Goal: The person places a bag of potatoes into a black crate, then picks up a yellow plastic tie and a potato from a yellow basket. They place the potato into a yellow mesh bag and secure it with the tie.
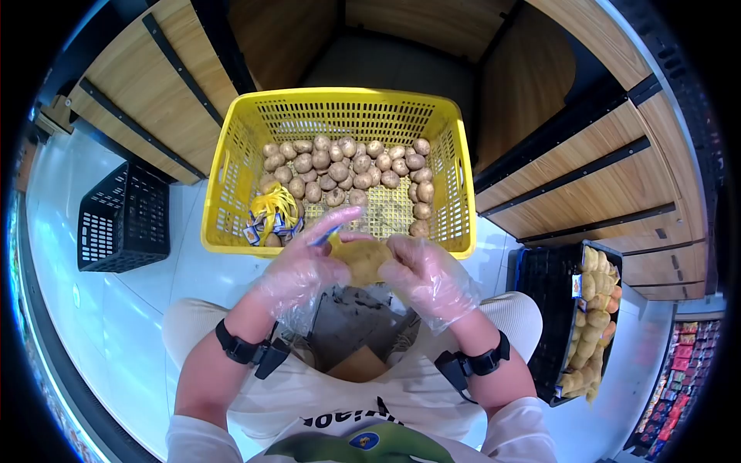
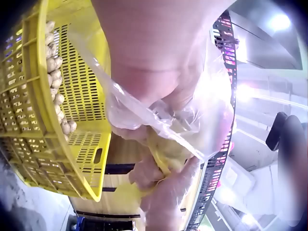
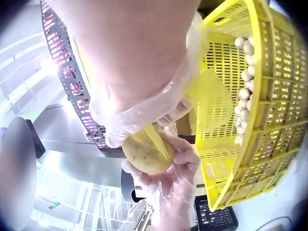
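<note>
Both gloved hands meet over the near rim of the yellow crate, around a yellow mesh bag (image 1: 361, 261) with a potato (image 3: 147, 154) in it. My left hand (image 1: 305, 266) holds the bagged potato, its fingers curled around the lower side in the right wrist view; its index finger points out over the crate, and a blue label (image 1: 326, 235) shows by the fingers. My right hand (image 1: 428, 279) grips the bag's other side with bent fingers. Loose yellow netting (image 3: 211, 103) hangs beside the hands in the right wrist view.
Loose potatoes (image 1: 337, 171) lie in the yellow crate (image 1: 347, 96), with a bundle of yellow mesh bags (image 1: 275, 207) at its left. A black crate (image 1: 549, 339) of bagged potatoes (image 1: 590, 324) stands at right, another black crate (image 1: 123, 220) at left. Wooden panels (image 1: 575, 177) flank the far side.
</note>
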Available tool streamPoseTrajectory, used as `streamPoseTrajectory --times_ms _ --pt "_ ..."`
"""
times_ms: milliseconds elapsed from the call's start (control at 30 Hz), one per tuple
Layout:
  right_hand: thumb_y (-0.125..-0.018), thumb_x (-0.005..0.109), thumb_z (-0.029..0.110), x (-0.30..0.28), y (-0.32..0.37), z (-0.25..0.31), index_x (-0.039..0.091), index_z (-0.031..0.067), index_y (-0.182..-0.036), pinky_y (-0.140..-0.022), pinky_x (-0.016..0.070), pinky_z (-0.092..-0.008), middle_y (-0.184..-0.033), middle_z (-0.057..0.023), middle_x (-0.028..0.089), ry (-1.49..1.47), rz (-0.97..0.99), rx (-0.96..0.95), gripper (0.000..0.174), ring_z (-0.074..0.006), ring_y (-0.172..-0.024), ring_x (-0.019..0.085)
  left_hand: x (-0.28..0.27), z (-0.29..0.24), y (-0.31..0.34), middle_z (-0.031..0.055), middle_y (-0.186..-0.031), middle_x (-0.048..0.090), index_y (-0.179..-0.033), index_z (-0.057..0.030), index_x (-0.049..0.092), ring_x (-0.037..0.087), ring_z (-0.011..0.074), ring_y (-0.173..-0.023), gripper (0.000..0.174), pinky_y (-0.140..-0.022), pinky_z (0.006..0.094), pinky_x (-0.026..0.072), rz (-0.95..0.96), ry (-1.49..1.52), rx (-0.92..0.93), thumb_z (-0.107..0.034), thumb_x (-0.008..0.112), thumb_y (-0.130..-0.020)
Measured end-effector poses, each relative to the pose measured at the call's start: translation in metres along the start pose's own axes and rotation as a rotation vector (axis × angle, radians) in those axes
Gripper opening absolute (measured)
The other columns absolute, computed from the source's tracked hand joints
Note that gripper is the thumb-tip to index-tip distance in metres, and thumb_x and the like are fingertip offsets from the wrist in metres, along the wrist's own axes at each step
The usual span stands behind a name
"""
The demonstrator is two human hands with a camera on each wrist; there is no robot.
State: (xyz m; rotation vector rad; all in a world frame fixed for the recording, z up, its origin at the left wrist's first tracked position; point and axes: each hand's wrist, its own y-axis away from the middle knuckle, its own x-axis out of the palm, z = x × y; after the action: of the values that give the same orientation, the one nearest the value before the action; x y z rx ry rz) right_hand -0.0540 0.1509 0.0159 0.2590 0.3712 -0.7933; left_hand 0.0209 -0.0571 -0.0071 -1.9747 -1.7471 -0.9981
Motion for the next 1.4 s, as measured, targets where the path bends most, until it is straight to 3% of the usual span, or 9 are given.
streamPoseTrajectory --times_ms 133,267,433,667,867,933,1067,1133,1400 --pt "-0.083 0.072 0.047 -0.006 -0.002 -0.002 0.058 0.0025 -0.075 -0.057 0.0429 -0.0389 -0.062 -0.0132 0.053 0.069 0.101 -0.001 0.047 -0.0294 -0.055 0.052 0.001 -0.003 -0.001 0.0139 -0.125 0.058 -0.152 -0.0086 0.031 0.058 0.0229 -0.116 0.102 -0.103 0.0328 0.0456 -0.018 -0.186 -0.03 0.002 0.074 -0.059" --pt "-0.085 0.073 0.04 0.002 0.001 -0.011 0.058 0.0011 -0.071 -0.054 0.0417 -0.0374 -0.06 -0.0129 0.054 -0.02 0.122 -0.068 0.044 -0.027 -0.052 0.052 -0.005 -0.002 -0.003 0.0145 -0.124 0.058 -0.151 -0.0078 0.032 0.058 0.0232 -0.116 0.101 -0.102 0.0332 0.0459 -0.01 -0.175 -0.029 -0.004 0.077 -0.06" --pt "-0.093 0.066 0.03 0.0 0.007 -0.002 0.053 -0.0012 -0.063 -0.049 0.0374 -0.0358 -0.052 -0.0095 0.045 -0.236 0.14 0.054 0.046 -0.0188 -0.048 0.042 -0.007 0.004 -0.004 0.0142 -0.13 0.056 -0.148 -0.005 0.036 0.056 0.0225 -0.118 0.1 -0.105 0.0354 0.0442 -0.023 -0.127 0.016 -0.033 0.086 -0.066" --pt "-0.098 0.057 0.032 0.006 0.012 -0.015 0.055 -0.0009 -0.065 -0.055 0.0392 -0.0363 -0.059 -0.0096 0.049 -0.182 0.011 -0.011 0.046 -0.0182 -0.057 0.045 -0.009 0.03 -0.004 0.0134 -0.133 0.054 -0.147 -0.0019 0.033 0.053 0.0251 -0.126 0.083 -0.109 0.0393 0.0416 0.016 0.224 -0.016 -0.036 0.075 -0.083" --pt "-0.098 0.055 0.027 0.02 0.014 -0.044 0.064 0.0008 -0.093 -0.067 0.0472 -0.0346 -0.075 -0.0134 0.06 -0.384 -0.22 -0.009 0.028 -0.0244 -0.07 0.056 -0.005 0.048 -0.004 0.0118 -0.14 0.05 -0.146 0.0008 0.032 0.047 0.0237 -0.132 0.077 -0.115 0.0427 0.0357 -0.057 0.348 0.019 -0.034 0.07 -0.089" --pt "-0.098 0.055 0.021 0.022 0.012 -0.057 0.062 0.0013 -0.104 -0.071 0.049 -0.0338 -0.08 -0.0142 0.063 -0.019 -0.336 -0.367 0.022 -0.0261 -0.074 0.059 0.001 0.048 -0.002 0.0104 -0.143 0.047 -0.146 -0.0007 0.034 0.047 0.0227 -0.132 0.078 -0.114 0.0417 0.0347 -0.077 0.39 -0.079 -0.03 0.074 -0.085" --pt "-0.097 0.055 0.017 0.02 0.013 -0.039 0.062 0.0027 -0.105 -0.071 0.0494 -0.0339 -0.08 -0.0134 0.063 0.402 -0.477 -0.503 0.018 -0.0237 -0.074 0.059 0.004 0.041 -0.003 0.0081 -0.142 0.048 -0.145 -0.0028 0.036 0.048 0.0222 -0.13 0.081 -0.113 0.0396 0.0358 0.028 0.259 -0.087 -0.03 0.078 -0.081" --pt "-0.098 0.056 0.021 0.024 0.013 -0.028 0.063 0.0005 -0.097 -0.068 0.0477 -0.0333 -0.077 -0.0119 0.061 -0.396 -0.317 0.004 0.021 -0.0205 -0.072 0.057 0.006 0.036 0.001 0.0063 -0.137 0.052 -0.144 -0.0043 0.039 0.05 0.0205 -0.127 0.08 -0.109 0.0384 0.0389 -0.004 0.137 -0.173 -0.029 0.08 -0.08" --pt "-0.099 0.056 0.029 0.022 -0.002 -0.014 0.054 -0.0024 -0.068 -0.052 0.0393 -0.0343 -0.062 -0.0099 0.05 -0.089 -0.002 0.074 0.045 -0.0157 -0.055 0.047 -0.014 0.044 -0.011 0.0072 -0.132 0.054 -0.138 -0.0032 0.044 0.054 0.0202 -0.121 0.072 -0.107 0.0367 0.0426 -0.154 0.174 -0.015 -0.029 0.079 -0.081"
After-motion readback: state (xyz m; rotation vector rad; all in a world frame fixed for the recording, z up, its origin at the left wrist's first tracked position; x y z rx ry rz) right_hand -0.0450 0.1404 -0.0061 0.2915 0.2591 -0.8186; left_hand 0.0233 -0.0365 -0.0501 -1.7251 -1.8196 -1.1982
